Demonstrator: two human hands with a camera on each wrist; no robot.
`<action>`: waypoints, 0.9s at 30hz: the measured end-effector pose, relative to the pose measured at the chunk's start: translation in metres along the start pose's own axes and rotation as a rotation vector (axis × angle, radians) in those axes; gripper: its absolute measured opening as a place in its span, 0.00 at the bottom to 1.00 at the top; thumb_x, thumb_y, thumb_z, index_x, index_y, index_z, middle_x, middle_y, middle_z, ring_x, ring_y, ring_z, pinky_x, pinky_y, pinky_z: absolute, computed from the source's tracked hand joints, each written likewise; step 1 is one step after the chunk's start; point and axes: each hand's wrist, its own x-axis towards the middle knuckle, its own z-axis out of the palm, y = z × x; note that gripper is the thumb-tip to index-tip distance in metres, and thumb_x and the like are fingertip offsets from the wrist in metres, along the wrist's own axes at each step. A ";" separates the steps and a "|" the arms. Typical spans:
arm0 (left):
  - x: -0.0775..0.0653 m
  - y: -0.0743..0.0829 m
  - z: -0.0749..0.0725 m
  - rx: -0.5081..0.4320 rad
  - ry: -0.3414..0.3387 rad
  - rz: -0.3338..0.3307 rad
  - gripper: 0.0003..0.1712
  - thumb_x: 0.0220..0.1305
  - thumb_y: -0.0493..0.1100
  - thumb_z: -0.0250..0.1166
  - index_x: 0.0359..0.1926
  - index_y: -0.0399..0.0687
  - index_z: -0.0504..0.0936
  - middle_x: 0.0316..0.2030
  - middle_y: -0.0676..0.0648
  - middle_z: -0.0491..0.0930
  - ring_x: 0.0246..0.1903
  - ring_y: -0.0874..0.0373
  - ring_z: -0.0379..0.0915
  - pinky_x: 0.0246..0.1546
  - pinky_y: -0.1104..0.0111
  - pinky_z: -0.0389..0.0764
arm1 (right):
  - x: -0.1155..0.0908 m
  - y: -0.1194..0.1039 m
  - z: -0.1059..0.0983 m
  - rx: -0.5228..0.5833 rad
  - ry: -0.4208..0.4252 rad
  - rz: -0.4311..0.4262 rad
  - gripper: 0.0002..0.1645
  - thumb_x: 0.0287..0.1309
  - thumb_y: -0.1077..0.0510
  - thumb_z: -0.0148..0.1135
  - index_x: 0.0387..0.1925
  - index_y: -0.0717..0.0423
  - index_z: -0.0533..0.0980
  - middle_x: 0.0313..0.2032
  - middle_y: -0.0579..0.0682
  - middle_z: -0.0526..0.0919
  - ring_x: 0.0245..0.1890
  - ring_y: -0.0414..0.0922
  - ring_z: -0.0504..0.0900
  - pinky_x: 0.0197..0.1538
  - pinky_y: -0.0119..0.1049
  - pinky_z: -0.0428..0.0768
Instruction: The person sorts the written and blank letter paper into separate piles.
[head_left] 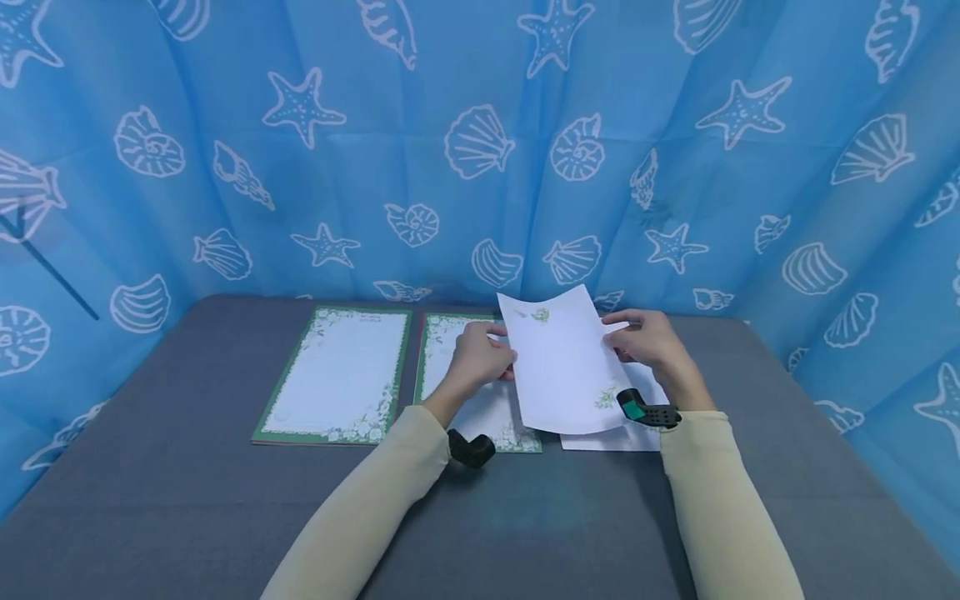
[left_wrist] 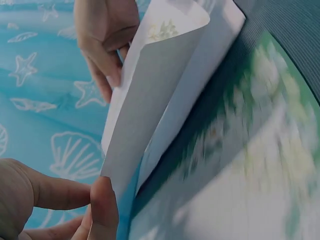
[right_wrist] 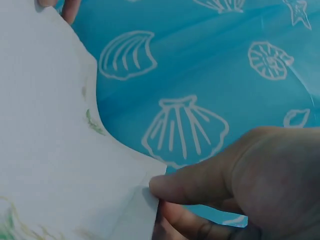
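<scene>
A white sheet of paper with small green plant prints at two corners is held up, slightly curved, between both hands. My left hand pinches its left edge between thumb and fingers, and my right hand pinches the right edge. In the right wrist view the thumb lies flat on the printed face. Below the lifted sheet, more white paper lies on the table, mostly covered. Partly under my left arm is a middle stack of green-bordered floral paper, overlapped by the sheet in the head view.
Another green-bordered floral stack lies to the left on the dark grey table. Behind the table hangs a blue curtain with white shells and starfish. Each wrist wears a black band, the right one with a green patch.
</scene>
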 end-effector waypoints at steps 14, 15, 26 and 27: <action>0.007 -0.001 0.044 -0.157 -0.120 -0.162 0.25 0.65 0.31 0.66 0.63 0.33 0.75 0.32 0.41 0.82 0.20 0.58 0.79 0.29 0.67 0.84 | 0.002 0.027 -0.024 -0.109 0.079 0.142 0.27 0.67 0.66 0.51 0.65 0.71 0.70 0.64 0.74 0.68 0.57 0.66 0.72 0.61 0.60 0.72; 0.007 -0.001 0.044 -0.158 -0.131 -0.161 0.25 0.66 0.31 0.66 0.63 0.32 0.74 0.32 0.41 0.82 0.21 0.58 0.80 0.29 0.67 0.85 | 0.003 0.029 -0.024 -0.125 0.084 0.154 0.27 0.66 0.66 0.51 0.65 0.70 0.70 0.63 0.74 0.68 0.57 0.65 0.72 0.60 0.60 0.72; -0.002 0.000 0.044 -0.037 -0.189 -0.051 0.26 0.67 0.34 0.66 0.64 0.32 0.75 0.38 0.44 0.82 0.30 0.54 0.84 0.34 0.67 0.84 | 0.003 0.040 -0.028 -0.172 -0.020 0.246 0.27 0.69 0.59 0.53 0.63 0.73 0.71 0.58 0.72 0.72 0.51 0.61 0.75 0.58 0.58 0.75; -0.002 0.000 0.045 -0.031 -0.191 -0.039 0.26 0.67 0.34 0.66 0.64 0.32 0.75 0.37 0.44 0.82 0.30 0.54 0.84 0.34 0.66 0.84 | 0.003 0.041 -0.028 -0.181 -0.033 0.248 0.28 0.69 0.58 0.53 0.63 0.73 0.71 0.58 0.72 0.71 0.51 0.61 0.75 0.59 0.59 0.74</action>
